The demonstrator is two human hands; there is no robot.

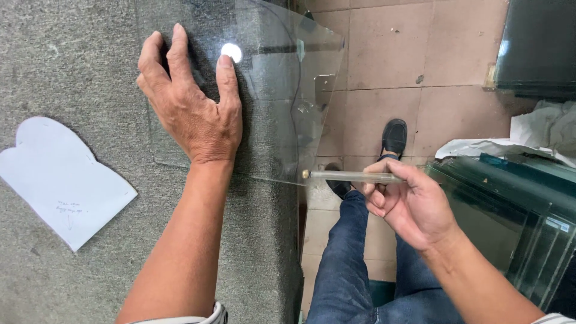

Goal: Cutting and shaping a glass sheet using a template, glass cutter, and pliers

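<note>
Flat on the grey carpeted tabletop [72,72] lies a clear, thin sheet of glass with a curved cut edge [282,114], its right part jutting out past the table's edge over the pinkish tiled floor [384,54]. The left hand [192,108] rests palm down on the sheet's left part, fingers spread and pressing flat, gripping nothing. The right hand [408,201] is off the table to the right, fingers curled around a slim, pale rod-shaped glass cutter with a brass-coloured tip [351,176]. That tip touches, or sits just at, the lower right corner of the overhanging glass; whether it truly makes contact cannot be told.

To the left of the left forearm, well apart from the glass, a white paper template with a scalloped top [60,180] lies on the carpet; faint handwriting on it is too small to make out.

The glass's left and lower borders are hard to trace against the carpet, and a bright spot of reflected light [231,52] sits near the index fingertip. Its upper edge runs out of the picture. Below the overhang show the person's blue jeans [348,264] and black shoes [394,137]. At right, a stack of greenish glass panes [516,216] stands slanted, cut off by the frame, with crumpled white paper [540,129] behind it.
</note>
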